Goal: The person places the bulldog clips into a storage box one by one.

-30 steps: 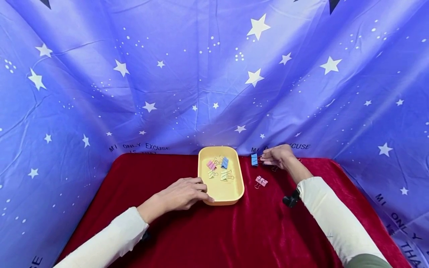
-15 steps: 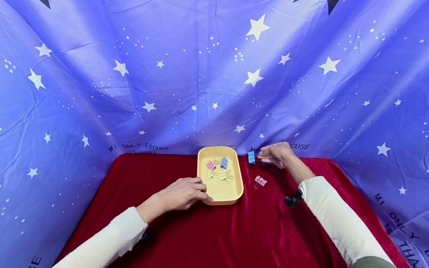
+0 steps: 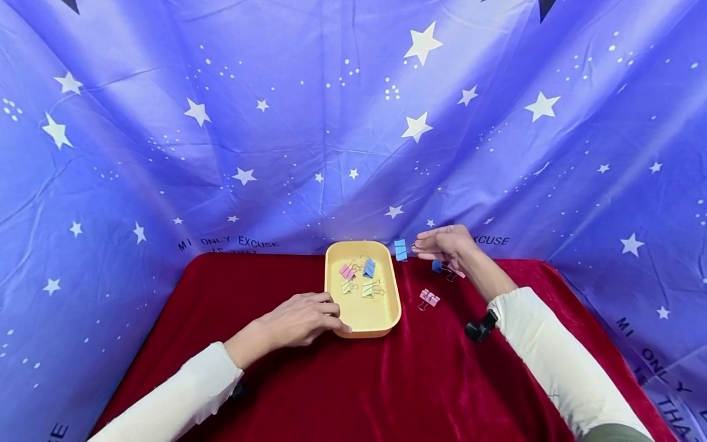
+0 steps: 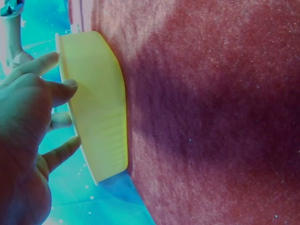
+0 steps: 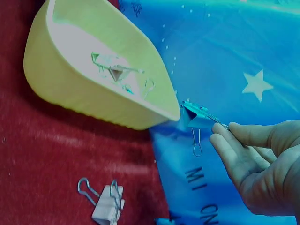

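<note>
My left hand (image 3: 301, 319) holds the near left rim of a yellow plastic box (image 3: 371, 322). In the left wrist view, the thumb lies against the outer wall and other fingers meet the rim. Inside the box lie a pink binder clip (image 3: 347, 272), a blue one and two pale yellow ones. Just beyond the far right corner, my right hand (image 3: 447, 242) pinches another blue binder clip (image 3: 401, 250) by a wire handle between thumb and fingers. The right wrist view shows this clip (image 5: 192, 116) raised, its second handle hanging down.
On the red velvet cloth (image 3: 276, 393), right of the box, lies a pink binder clip (image 3: 430, 298). Behind it are a blue clip (image 3: 437, 266) and a partly hidden pink clip (image 3: 456, 271). A blue starry curtain (image 3: 298, 202) surrounds the table at back and sides.
My right hand has lifted the blue binder clip and moved left toward the box, uncovering a blue clip and a pink one behind. The left hand and box stay put.
</note>
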`<state>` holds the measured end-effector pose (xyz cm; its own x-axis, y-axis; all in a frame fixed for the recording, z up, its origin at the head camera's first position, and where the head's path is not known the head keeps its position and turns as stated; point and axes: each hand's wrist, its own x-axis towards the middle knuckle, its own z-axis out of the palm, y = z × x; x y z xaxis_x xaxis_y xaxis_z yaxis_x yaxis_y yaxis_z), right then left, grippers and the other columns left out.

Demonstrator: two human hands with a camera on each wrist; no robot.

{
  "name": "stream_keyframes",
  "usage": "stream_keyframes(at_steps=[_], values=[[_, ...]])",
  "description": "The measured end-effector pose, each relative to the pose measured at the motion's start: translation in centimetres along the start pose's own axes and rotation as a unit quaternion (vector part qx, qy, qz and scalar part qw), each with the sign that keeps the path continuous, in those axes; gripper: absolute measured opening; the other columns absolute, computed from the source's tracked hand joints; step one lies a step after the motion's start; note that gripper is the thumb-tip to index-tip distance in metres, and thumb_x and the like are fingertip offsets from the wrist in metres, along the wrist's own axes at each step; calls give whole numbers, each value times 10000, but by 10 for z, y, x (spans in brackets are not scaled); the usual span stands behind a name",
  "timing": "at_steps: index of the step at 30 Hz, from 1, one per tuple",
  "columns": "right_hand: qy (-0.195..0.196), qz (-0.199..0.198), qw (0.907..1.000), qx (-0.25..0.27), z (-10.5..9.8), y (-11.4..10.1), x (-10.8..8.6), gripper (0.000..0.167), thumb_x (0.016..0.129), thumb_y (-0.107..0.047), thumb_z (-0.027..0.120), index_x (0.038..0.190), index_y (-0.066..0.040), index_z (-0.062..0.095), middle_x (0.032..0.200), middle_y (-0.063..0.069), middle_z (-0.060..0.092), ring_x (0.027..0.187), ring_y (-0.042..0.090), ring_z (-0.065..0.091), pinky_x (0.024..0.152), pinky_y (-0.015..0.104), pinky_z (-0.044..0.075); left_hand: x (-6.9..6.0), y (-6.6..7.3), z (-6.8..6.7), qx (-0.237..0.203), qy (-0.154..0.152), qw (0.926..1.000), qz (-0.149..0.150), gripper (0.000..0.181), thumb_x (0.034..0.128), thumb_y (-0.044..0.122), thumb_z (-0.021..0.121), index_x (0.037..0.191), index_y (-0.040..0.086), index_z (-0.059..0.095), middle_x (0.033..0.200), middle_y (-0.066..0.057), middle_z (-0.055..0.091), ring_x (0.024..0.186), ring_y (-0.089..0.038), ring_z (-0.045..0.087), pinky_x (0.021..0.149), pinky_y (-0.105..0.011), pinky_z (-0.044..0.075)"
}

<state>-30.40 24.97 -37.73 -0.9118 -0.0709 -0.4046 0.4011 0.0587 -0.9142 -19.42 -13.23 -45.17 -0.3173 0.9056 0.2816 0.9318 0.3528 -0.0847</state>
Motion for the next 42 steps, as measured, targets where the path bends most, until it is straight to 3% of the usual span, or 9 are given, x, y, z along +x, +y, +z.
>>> stream_keyframes(at_steps=[8,9,21,27,31,38,42], values=[[-111,-139,9998,117,16,-3,-4,579,1002,124,729,1548,112,537,881,81,861,823,167,864,912,335,679,0,-1,0,-55,35,10000,2,493,944,20,786,1277,380,836,1036,145,726,1093,-120,682,901,-281,602],[-136,-161,9997,84,17,-2,-5,520,1004,122,728,1507,87,603,884,83,862,825,170,864,918,342,679,0,0,-1,-62,18,10000,-11,490,947,21,784,1277,380,837,1040,147,730,1095,-122,684,901,-283,603],[-249,-476,9971,-546,44,0,-11,428,988,145,722,1413,126,679,1113,223,840,864,219,870,921,391,681,1,0,-2,-91,5,9999,-55,472,958,41,790,1277,385,835,1050,152,734,1095,-121,682,898,-285,602],[-516,-519,9956,-589,61,4,-14,510,957,181,726,1456,178,623,978,182,861,815,203,859,897,384,685,2,0,-1,-65,-49,10000,-54,474,956,46,795,1282,387,834,1039,148,716,1096,-117,677,894,-282,596],[-533,-521,9944,-750,72,9,-14,474,942,170,758,1407,168,669,935,150,860,800,192,852,876,372,686,2,0,-2,-72,-57,9999,-56,461,963,51,795,1280,384,834,1032,144,712,1094,-119,676,891,-277,594],[-532,-463,9902,-1207,92,19,-12,425,922,121,821,1337,141,728,1119,245,844,888,242,867,864,370,694,1,1,-2,-90,-43,9999,-63,455,961,48,805,1274,377,837,1027,140,714,1089,-122,681,880,-273,598],[-517,-421,9890,-1323,103,23,-14,440,907,110,842,1334,134,736,1135,260,838,907,267,874,856,359,695,1,1,-1,10,-71,10000,-40,447,957,57,812,1271,376,833,1027,140,705,1100,-119,682,885,-274,598]])
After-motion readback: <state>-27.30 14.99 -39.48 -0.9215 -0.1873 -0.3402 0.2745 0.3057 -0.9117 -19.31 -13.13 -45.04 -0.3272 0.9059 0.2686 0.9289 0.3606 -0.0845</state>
